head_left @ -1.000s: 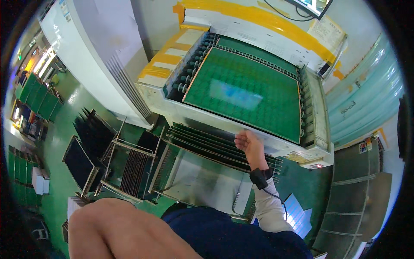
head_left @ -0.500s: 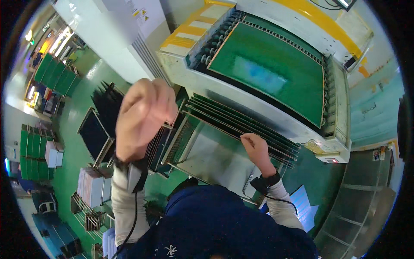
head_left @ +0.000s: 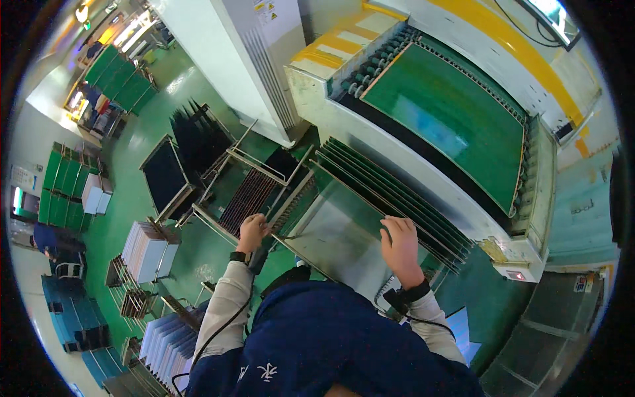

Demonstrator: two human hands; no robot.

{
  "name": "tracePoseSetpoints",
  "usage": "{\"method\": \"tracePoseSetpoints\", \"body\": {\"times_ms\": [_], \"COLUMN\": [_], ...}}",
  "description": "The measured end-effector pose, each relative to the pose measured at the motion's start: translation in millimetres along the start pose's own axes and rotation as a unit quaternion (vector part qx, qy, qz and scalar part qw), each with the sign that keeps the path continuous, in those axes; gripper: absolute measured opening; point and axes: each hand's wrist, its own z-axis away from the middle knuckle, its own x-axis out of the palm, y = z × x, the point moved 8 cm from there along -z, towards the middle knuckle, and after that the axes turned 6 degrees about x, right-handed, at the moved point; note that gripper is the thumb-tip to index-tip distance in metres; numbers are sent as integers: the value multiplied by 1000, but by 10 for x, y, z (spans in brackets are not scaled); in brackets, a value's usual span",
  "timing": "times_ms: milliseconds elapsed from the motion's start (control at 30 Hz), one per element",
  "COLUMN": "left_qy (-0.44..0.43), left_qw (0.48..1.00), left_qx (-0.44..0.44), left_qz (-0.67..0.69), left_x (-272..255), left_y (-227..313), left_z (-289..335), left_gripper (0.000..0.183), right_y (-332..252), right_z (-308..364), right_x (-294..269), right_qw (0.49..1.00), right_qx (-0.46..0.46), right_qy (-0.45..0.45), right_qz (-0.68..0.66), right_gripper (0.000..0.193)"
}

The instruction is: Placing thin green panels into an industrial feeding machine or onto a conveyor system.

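A large thin grey-green panel [head_left: 334, 233] lies tilted in front of me, below a row of slanted slots [head_left: 397, 198] at the machine's front. My left hand [head_left: 253, 231] is closed on the panel's near-left edge. My right hand [head_left: 399, 246] lies on the panel's far-right part, fingers curled over its upper edge. Behind the slots, a big green board [head_left: 450, 119] rests on the machine's roller bed [head_left: 360, 76]. Both wrists wear black bands with cables.
A slotted metal cart [head_left: 254, 188] with dark panels stands left of the machine. Beyond it are a black-panel trolley [head_left: 165, 173], a white cabinet [head_left: 231, 53], stacks of white sheets [head_left: 149, 250] and green racks [head_left: 56, 192]. Another person [head_left: 53, 241] stands far left.
My left hand, raised close to the camera half a second ago, has dropped onto the panel's left edge. My right hand stays at the panel's far edge. My head has shifted.
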Motion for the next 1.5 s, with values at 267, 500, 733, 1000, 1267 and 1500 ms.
{"method": "tracePoseSetpoints", "body": {"times_ms": [267,500,733,1000,1267,1500], "left_qy": [22,-33,-74,-84,-96,-120], "left_qw": [984,923,905,898,874,876], "left_qx": [-8,57,87,60,37,26], "left_qz": [-176,-380,-410,-428,-474,-467], "left_x": [-232,46,40,63,105,208], "left_y": [-153,-151,-194,-289,-339,-301], "left_z": [-42,-98,-237,-288,-314,-248], "left_gripper": [32,33,37,38,38,38], "right_y": [-128,-117,-28,364,495,593], "right_z": [138,87,114,14,-82,3], "right_x": [45,209,342,664,744,764], "right_qw": [1000,998,993,960,945,936], "right_qx": [6,64,112,129,157,189], "right_qy": [16,-1,-34,-143,-164,-162], "right_qz": [0,21,27,205,234,248], "right_gripper": [22,31,27,24,30,35]}}
